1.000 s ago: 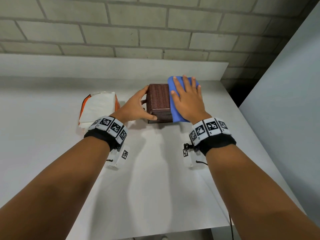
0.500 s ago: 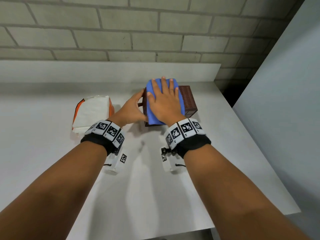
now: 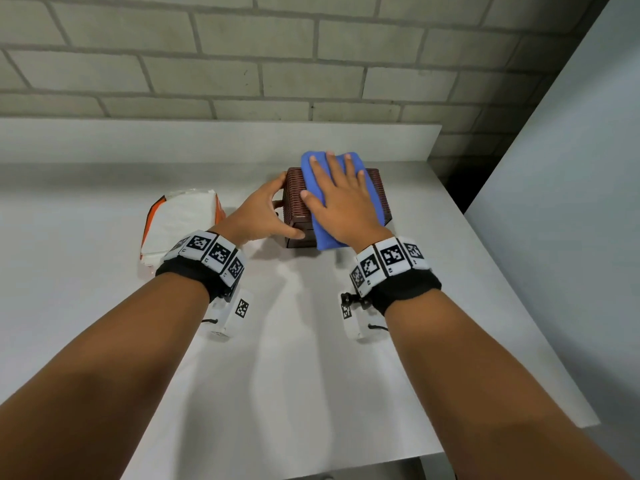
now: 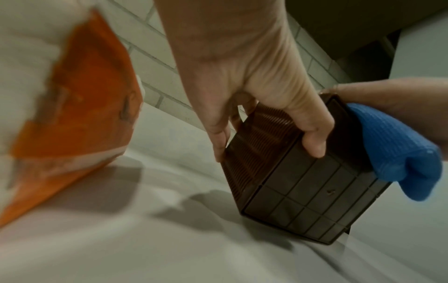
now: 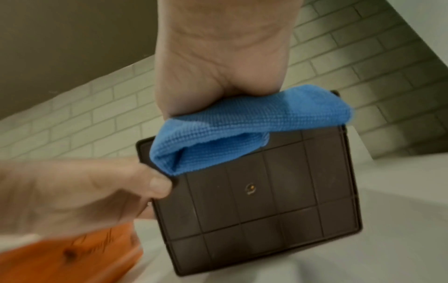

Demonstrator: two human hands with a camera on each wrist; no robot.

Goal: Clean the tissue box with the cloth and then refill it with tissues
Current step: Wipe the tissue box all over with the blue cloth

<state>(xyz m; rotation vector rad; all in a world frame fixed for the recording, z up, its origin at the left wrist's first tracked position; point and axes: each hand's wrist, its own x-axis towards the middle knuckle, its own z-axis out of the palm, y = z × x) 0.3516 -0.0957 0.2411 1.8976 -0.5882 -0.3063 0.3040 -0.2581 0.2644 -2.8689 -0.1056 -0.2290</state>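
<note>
While left hand (image 3: pixel 264 216) grips tissue box (image 3: pixel 296 199), right hand (image 3: pixel 341 202), fingers flat, presses cloth (image 3: pixel 372 195); best wiped evenly toward 3 o'clock.

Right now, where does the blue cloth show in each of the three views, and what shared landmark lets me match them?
Head: the blue cloth lies over the tissue box, upper middle, under the flat right hand.
Left wrist: the cloth is at the right edge, hanging off the box.
Right wrist: the cloth is at centre, below the palm.
Shared landmark: the box's gridded dark face, nearest the person, shows in all three.
</note>
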